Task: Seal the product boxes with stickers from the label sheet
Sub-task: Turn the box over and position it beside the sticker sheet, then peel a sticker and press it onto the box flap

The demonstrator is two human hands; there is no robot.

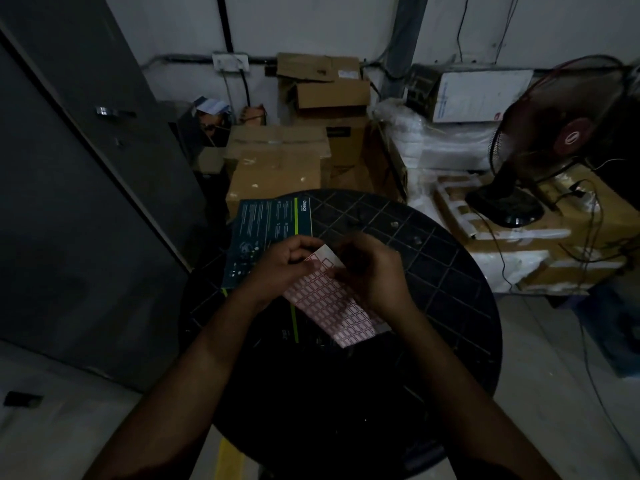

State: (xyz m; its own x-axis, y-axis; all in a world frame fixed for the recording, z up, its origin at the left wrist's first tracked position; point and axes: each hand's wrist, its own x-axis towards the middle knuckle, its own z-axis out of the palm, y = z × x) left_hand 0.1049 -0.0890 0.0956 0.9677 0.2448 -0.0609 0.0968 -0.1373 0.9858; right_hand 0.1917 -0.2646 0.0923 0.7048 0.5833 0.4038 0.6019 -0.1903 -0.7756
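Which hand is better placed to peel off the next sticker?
Probably the right hand: its fingers are at the label sheet's upper edge, while the left hand grips the top corner and steadies it.

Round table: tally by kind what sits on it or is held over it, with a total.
Product box, dark teal, flat on the round table: 1
Label sheet, pink grid, held by left hand and right hand: 1
Hands: 2
Total: 4
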